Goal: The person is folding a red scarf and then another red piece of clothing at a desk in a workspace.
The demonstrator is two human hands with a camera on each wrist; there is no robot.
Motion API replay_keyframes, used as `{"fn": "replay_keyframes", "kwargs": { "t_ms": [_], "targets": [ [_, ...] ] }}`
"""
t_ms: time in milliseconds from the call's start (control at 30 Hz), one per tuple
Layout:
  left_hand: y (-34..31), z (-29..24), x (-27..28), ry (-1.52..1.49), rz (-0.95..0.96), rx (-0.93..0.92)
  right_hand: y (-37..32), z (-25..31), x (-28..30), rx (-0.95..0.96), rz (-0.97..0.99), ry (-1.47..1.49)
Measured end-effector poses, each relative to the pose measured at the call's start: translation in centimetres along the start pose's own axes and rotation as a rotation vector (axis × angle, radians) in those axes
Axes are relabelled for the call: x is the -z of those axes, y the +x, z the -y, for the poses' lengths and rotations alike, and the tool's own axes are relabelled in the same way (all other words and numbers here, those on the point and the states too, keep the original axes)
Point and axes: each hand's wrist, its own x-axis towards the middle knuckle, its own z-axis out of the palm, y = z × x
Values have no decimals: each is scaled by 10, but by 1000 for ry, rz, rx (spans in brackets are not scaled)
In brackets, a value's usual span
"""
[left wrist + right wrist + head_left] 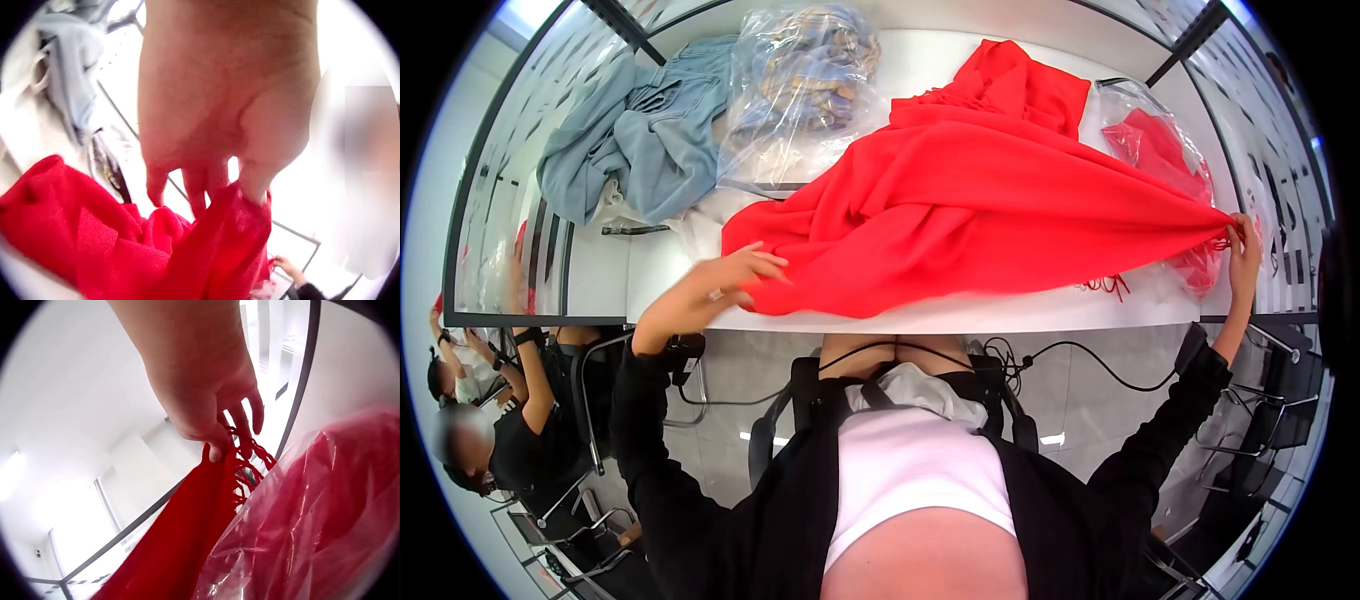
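Red fringed cloth (960, 200) spread w/ folds on wht table (1020, 311), ctr to 1 o'clock. R hand (1246, 250), 3 o'clock: fingers pinch cloth's corner. L hand (710, 287), 9 o'clock: fingers extended at cloth's near edge, sl. blurred. Lt-blue garment (655, 140), 10 o'clock; plaid item (812, 75), clr-bagged, 11 o'clock; red item (1145, 150), clr-bagged, 2 o'clock. Bystander (535, 440) in blk, 8 o'clock.
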Motion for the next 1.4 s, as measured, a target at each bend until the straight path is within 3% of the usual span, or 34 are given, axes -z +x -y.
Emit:
{"fn": "replay_keyframes", "kwargs": {
  "t_ms": [33, 67, 100, 167, 200, 233, 267, 300, 333, 400, 433, 500, 533, 567, 600, 633, 700, 733, 833, 933, 1133, 1233, 1333, 1400],
  "targets": [
    [-8, 20, 2, -219, -141, -13, 1, 5, 0, -28, -21, 13],
    [-31, 54, -1, -556, -386, 285, 2, 13, -2, -56, -40, 27],
    [-21, 62, 8, -793, -480, 180, 5, 17, -3, -84, -60, 41],
    [7, 70, 30, -737, -681, 216, 25, 13, -13, 38, -130, -20],
    [36, 48, 41, -697, -750, 280, 42, 2, -19, -3, -149, 65],
    [52, 59, 61, -614, -789, 310, 72, -39, -26, 28, -80, 341],
    [61, 69, 94, -368, -642, 265, 92, -29, -27, -151, -61, 335],
    [65, 78, 132, -113, -649, 215, 116, -36, -27, -198, 33, 416],
    [69, 81, 183, 239, -760, 133, 138, -44, -22, -100, 26, 378],
    [58, 58, 262, 878, -1116, -75, 157, 8, 11, 22, -249, 174],
    [46, 28, 281, 926, -1226, -151, 164, 16, 23, 21, -400, 275],
    [41, -42, 226, 1095, -1473, -429, 148, 42, 37, 214, -694, 241],
    [34, -55, 194, 1086, -1485, -385, 132, 50, 38, 148, -678, 196],
    [17, -50, 172, 1147, -1328, -407, 122, 53, 35, 81, -661, 152],
    [0, -45, 149, 1190, -1164, -430, 122, 15, 34, 90, -565, 174],
    [3, -47, 120, 1296, -860, -486, 112, -3, 31, 50, -467, -3],
    [9, -51, 61, 1295, -154, -539, 93, -32, 18, -12, -357, 16],
    [11, -40, 29, 1174, -59, -384, 88, -44, 13, -14, -329, 66],
    [0, 13, -27, 1068, 279, -262, 77, -77, 8, -25, -233, 61],
    [-4, 25, -44, 920, 325, -211, 64, -77, -1, -55, -249, 13],
    [1, 2, -31, 791, 216, -331, 55, -92, 7, -77, -206, 17],
    [-4, -1, -27, 872, 238, -285, 53, -111, 11, -133, -201, 109],
    [-22, 19, -20, 953, 279, -96, 50, -132, 17, -161, -222, 176],
    [-32, 38, -14, 964, 161, -40, 46, -136, 15, -120, -249, 223]
  ]
}}
